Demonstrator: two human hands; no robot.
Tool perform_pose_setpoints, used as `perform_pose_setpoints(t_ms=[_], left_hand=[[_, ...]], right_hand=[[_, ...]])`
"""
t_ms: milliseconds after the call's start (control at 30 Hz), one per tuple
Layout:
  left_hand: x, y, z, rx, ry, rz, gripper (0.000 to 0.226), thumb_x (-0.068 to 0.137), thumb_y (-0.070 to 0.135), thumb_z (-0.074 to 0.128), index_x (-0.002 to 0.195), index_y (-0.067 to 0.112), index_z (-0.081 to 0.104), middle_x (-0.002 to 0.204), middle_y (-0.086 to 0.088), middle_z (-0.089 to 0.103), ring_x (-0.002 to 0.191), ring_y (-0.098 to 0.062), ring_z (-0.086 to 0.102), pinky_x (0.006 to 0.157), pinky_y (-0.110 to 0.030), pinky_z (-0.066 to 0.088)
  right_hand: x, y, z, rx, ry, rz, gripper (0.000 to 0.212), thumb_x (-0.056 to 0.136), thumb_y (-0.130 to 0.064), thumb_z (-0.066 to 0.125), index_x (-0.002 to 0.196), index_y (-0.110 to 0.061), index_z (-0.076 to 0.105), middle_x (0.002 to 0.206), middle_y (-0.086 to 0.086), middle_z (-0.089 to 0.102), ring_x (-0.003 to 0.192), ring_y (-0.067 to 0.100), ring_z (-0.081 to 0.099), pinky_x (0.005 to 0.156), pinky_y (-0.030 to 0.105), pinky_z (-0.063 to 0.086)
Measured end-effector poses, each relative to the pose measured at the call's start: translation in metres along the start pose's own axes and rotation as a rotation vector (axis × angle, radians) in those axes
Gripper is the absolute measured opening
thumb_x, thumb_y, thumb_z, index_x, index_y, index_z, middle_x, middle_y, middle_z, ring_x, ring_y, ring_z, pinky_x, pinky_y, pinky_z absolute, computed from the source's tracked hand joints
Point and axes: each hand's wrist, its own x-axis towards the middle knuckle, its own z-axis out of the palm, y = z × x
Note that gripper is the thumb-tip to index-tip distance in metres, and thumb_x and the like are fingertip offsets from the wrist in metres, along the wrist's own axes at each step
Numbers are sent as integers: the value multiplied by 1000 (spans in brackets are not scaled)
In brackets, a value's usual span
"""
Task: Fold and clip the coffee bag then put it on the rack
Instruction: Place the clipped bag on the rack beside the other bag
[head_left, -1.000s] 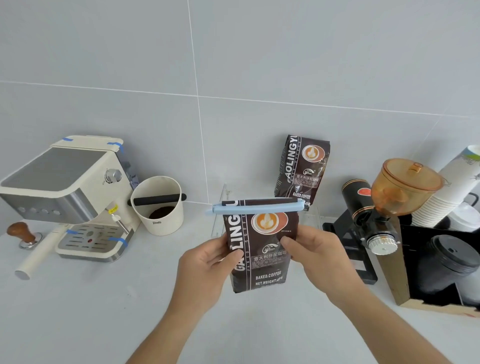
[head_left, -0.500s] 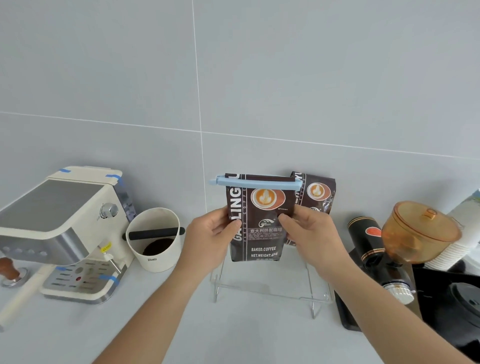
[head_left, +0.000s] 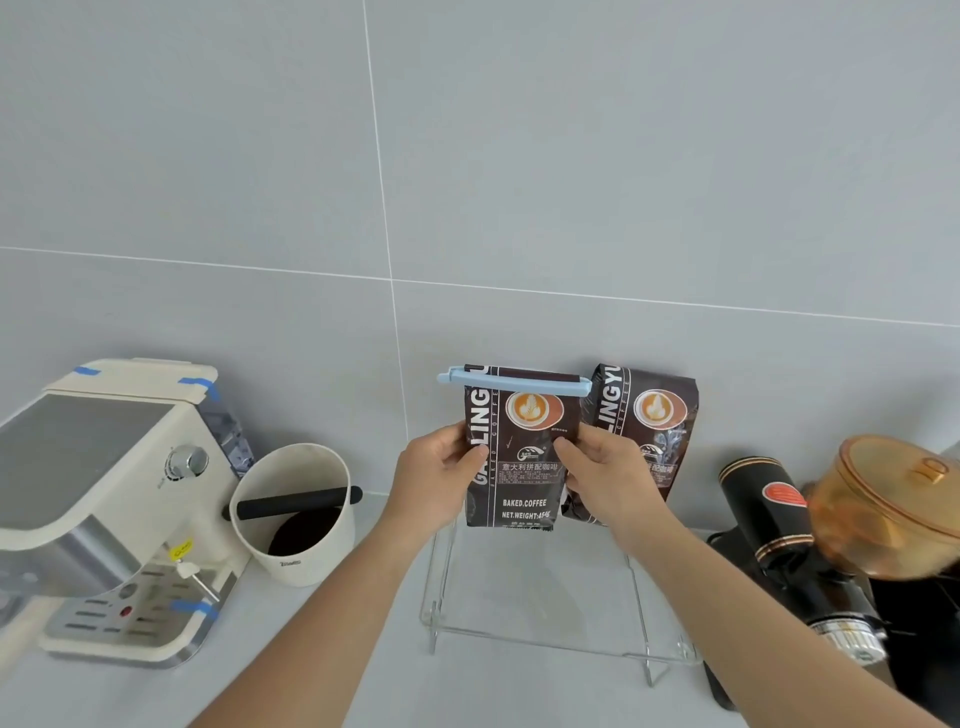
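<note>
A dark brown coffee bag stands upright, its folded top held by a light blue clip. My left hand grips its left edge and my right hand grips its right edge. The bag's bottom is at the top shelf of a clear acrylic rack, to the left of a second coffee bag that stands on the rack against the wall. I cannot tell whether the held bag rests on the shelf.
A cream espresso machine stands at the left, with a cream knock box beside it. A black grinder with an amber hopper is at the right. A grey tiled wall rises behind.
Both hands have carried the clipped bag away from me and up to the rack's shelf, beside the second bag. The view has tilted upward.
</note>
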Motion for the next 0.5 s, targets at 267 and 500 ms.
perform_pose_setpoints(t_ms=[267,500], left_hand=[[16,-20,9,-11,25,-45,30,87,8,61,95,36,71,97,7,77,90,-5,73,84,-29,56],[29,-26,9,-25,12,-67,30,88,4,59,112,19,70,104,3,76,93,-5,72,84,-26,55]], right_hand=[[13,7,7,-103,27,2,33,92,-16,58,87,-46,69,92,-18,79,92,6,72,93,40,57],[18,4,12,-155,46,24,31,90,-28,59,82,-57,62,92,-25,74,98,7,68,96,44,55]])
